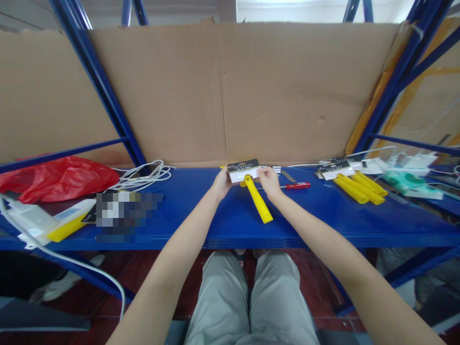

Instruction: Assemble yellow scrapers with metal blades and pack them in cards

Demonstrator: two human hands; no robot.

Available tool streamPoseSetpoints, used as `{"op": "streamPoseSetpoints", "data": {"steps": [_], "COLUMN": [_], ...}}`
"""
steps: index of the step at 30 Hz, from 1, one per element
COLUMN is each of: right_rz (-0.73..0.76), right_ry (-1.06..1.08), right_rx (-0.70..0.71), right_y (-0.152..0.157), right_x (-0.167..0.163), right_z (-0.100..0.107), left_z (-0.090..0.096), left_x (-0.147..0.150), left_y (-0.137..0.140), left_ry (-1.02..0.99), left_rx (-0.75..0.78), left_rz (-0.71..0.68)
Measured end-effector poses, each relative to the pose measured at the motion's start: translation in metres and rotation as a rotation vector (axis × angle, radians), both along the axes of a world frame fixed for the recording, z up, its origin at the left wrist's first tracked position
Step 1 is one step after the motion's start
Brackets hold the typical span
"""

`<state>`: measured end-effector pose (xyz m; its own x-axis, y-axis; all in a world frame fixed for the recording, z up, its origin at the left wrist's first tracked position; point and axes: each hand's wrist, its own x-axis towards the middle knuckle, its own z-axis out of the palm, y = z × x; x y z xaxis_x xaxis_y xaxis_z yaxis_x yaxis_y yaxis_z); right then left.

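Between my two hands, over the blue bench, is a yellow-handled scraper (259, 201) whose wide head is covered by a black-and-white card sleeve (244, 170). My left hand (223, 182) grips the sleeve's left end, with the fingers partly hidden behind it. At the right end, my right hand (269, 180) pinches the sleeve near the top of the handle. The handle points down toward me, slightly to the right. A red-handled screwdriver (297, 186) lies just right of my right hand. Behind it rests a thin flat strip (288, 177).
Several similar yellow-handled scrapers (355, 188) lie in a pile on the right, near white adapters (413, 164) and cables. To the left are a red plastic bag (64, 177), coiled white cable (149, 176) and another yellow handle (68, 229). Cardboard (223, 96) walls the back between blue posts.
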<state>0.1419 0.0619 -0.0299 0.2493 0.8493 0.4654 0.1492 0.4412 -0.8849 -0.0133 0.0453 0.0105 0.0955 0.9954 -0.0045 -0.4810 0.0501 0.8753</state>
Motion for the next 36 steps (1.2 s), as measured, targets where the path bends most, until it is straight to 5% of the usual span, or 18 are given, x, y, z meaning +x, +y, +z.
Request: {"op": "streamPoseSetpoints", "data": {"steps": [16, 22, 30, 36], "right_rz": [-0.043, 0.021, -0.131, 0.153], "right_ry": [0.139, 0.15, -0.367, -0.694], "right_rx": [-0.036, -0.078, 0.191, 0.063], "right_y": [-0.005, 0.0, -0.019, -0.036], "right_x": [0.003, 0.002, 0.001, -0.004], "right_z": [0.006, 0.002, 0.013, 0.021], "left_z": [-0.012, -0.006, -0.005, -0.001], "left_x": [-0.002, -0.002, -0.002, -0.001], "left_y": [-0.001, 0.001, -0.001, -0.006], "left_ry": [0.23, 0.218, 0.144, 0.185], "left_rx": [0.055, 0.045, 0.006, 0.005], "left_rz": [-0.085, 0.048, 0.232, 0.273]}}
